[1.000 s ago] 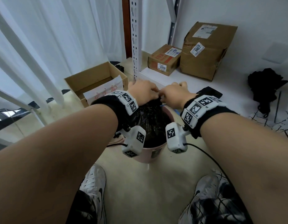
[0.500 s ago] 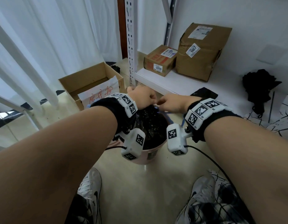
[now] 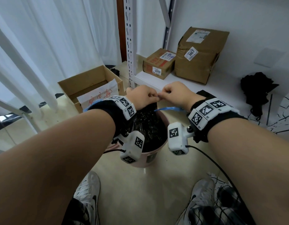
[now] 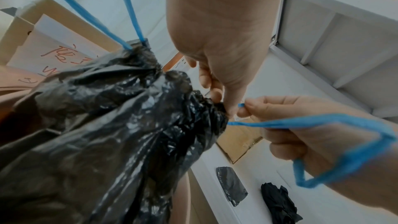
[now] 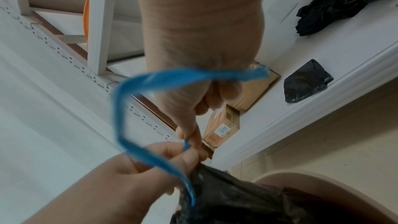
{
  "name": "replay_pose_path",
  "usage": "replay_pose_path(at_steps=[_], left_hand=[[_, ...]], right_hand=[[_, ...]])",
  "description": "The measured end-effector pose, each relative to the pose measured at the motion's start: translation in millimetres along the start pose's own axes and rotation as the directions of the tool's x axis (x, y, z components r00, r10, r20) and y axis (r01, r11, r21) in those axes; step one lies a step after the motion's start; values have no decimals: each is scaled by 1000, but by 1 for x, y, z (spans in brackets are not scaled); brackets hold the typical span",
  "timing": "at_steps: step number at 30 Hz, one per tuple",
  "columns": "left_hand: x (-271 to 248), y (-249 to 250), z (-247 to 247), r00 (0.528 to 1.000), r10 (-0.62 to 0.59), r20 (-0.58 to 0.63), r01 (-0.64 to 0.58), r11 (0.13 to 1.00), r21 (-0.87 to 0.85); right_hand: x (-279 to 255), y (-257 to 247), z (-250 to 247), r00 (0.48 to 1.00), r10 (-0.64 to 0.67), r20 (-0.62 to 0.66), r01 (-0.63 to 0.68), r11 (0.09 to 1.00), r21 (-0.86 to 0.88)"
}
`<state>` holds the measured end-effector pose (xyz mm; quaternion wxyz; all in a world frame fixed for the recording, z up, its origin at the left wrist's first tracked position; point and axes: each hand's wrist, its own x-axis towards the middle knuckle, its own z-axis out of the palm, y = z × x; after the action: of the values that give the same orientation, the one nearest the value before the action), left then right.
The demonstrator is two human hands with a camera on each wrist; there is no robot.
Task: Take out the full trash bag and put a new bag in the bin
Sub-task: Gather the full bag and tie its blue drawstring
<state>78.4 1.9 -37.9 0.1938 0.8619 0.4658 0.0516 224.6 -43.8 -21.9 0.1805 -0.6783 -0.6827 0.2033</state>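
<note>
Black trash bag [image 3: 150,120] gathered shut, sitting in pink bin [image 3: 154,157] on the floor, neck pinched by left hand [image 3: 143,97], blue drawstring [image 4: 323,123] pinched by right hand [image 3: 176,93], fingertips of both touching; beside, open cardboard box [image 3: 85,82] holding lettered paper [image 3: 100,95].

Trash bag [image 3: 150,122] in bin [image 3: 163,143]; open box [image 3: 85,83] left; parcels [image 3: 158,64] on shelf [image 3: 221,93] behind.

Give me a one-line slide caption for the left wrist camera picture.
Both hands, left hand and right hand, pinch the blue drawstring at the gathered neck of the black trash bag.
</note>
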Motion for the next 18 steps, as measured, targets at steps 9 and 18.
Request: replay_pose_path(at_steps=[9, 18], left_hand=[[-7, -26, -9, 993, -110, 51, 100, 981, 164], [-39, -71, -44, 919, -301, 255, 257, 947, 192]], right_hand=[[3, 11, -9, 991, 103, -80, -106, 994, -41], [16, -34, 11, 998, -63, 21, 61, 996, 66]])
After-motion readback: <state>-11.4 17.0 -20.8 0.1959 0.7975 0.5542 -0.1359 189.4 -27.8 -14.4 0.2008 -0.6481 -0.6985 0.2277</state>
